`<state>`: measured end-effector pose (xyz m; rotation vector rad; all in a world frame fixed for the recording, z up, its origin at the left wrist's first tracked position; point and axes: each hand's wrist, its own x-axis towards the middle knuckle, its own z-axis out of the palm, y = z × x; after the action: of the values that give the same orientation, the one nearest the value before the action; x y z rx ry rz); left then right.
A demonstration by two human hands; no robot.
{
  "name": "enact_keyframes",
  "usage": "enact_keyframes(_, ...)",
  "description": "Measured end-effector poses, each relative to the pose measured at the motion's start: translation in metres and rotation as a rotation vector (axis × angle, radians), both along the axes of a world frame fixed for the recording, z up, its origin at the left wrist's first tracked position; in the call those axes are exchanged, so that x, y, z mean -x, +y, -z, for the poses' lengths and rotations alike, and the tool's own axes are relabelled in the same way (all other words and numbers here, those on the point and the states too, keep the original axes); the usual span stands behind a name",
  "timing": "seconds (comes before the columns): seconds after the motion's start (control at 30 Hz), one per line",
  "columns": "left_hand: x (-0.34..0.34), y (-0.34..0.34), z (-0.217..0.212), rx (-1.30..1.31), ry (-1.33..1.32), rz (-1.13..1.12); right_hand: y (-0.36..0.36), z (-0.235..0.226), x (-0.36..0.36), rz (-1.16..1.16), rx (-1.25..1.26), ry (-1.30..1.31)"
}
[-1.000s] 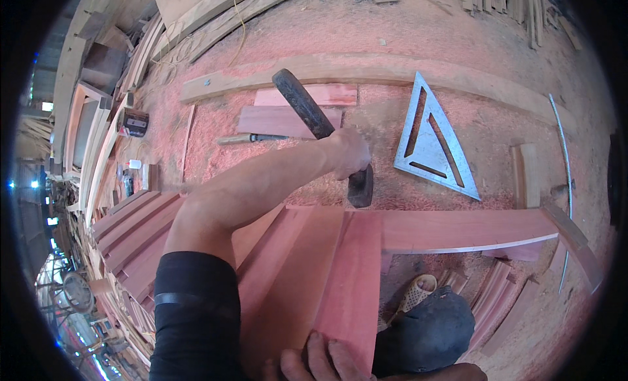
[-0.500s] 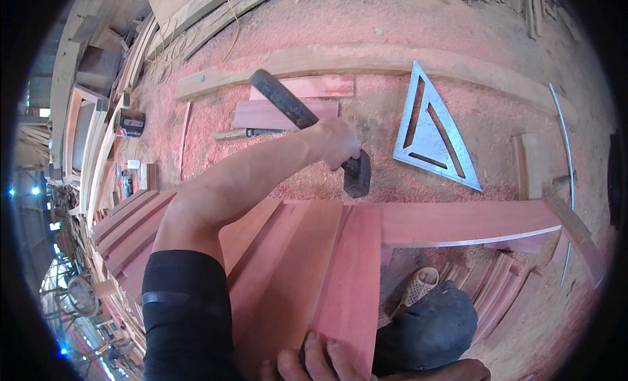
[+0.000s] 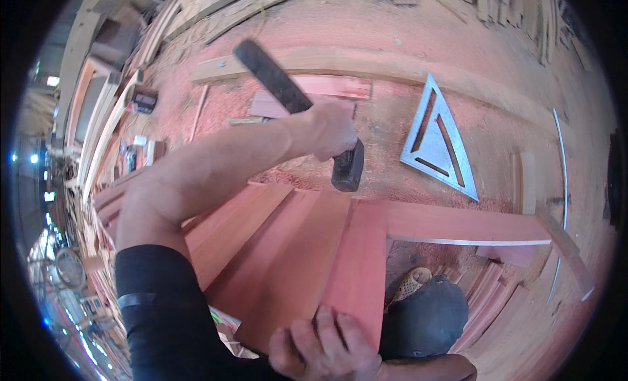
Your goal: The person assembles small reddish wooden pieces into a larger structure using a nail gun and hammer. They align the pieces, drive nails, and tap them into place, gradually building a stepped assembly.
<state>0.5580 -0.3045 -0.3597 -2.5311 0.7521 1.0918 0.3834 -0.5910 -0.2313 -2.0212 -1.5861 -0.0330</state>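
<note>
My left hand (image 3: 327, 132) is closed round the neck of a dark hammer (image 3: 278, 80), close to its head. The thick handle slants up to the far left, and the blocky head (image 3: 348, 166) hangs just beyond the far ends of the boards. Below it, reddish wooden boards (image 3: 294, 263) lie side by side in a fan. My right hand (image 3: 330, 348) rests on the near end of the rightmost boards, its bent fingers somewhat apart and fingertips on the wood. Another reddish board (image 3: 464, 224) runs crosswise to the right, with a pale strip along its near edge.
A metal set square (image 3: 441, 145) lies on the sawdust-strewn ground. Behind it stretches a long beam (image 3: 392, 60). Short planks (image 3: 327, 86) and a partly hidden tool (image 3: 247, 120) lie beyond my left arm. My knee (image 3: 425, 322) is beside the boards, near stacked lumber (image 3: 481, 296).
The view has shifted a little. My left hand still grips the hammer, whose head now sits slightly further left. My right hand has come further up into view on the boards.
</note>
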Motion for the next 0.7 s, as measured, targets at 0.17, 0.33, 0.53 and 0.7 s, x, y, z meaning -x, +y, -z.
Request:
enact_keyframes(0.17,0.054,0.028,-0.155,-0.163,-0.244,-0.411,0.009,-0.011,-0.022,-0.015,0.066,0.015)
enact_keyframes(0.33,0.222,0.040,-0.296,-0.029,-0.924,-0.610,0.027,-0.023,-0.043,0.046,0.083,0.169)
enact_keyframes(0.53,0.465,0.001,-0.232,0.276,-1.547,-1.499,0.032,-0.048,-0.087,-0.093,0.236,0.351)
enact_keyframes(0.7,0.586,-0.076,-0.023,0.536,-1.184,-2.092,0.046,-0.052,-0.116,-0.142,0.310,0.436)
